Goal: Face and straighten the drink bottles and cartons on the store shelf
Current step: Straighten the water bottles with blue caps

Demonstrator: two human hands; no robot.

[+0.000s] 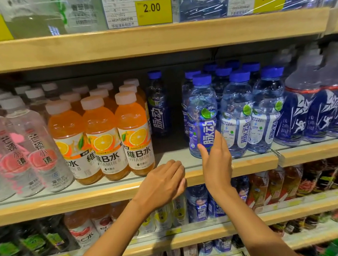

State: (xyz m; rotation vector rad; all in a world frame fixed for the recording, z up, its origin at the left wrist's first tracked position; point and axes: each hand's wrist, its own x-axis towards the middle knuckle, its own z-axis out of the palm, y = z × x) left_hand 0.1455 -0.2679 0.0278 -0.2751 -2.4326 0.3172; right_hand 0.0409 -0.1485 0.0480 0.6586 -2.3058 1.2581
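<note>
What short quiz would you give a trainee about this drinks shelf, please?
1. True or false: the right hand is touching a carton.
2. The middle yellow price tag reads: A 2.00, B 3.50, C 8.00.
3. Fill in: the left hand rests on the front ____ of the middle shelf.
Key: 1 false, it touches the front blue-capped bottle; 2 A; 3 edge.

Wooden shelf (252, 161) under upright drink bottles (101, 137)
</note>
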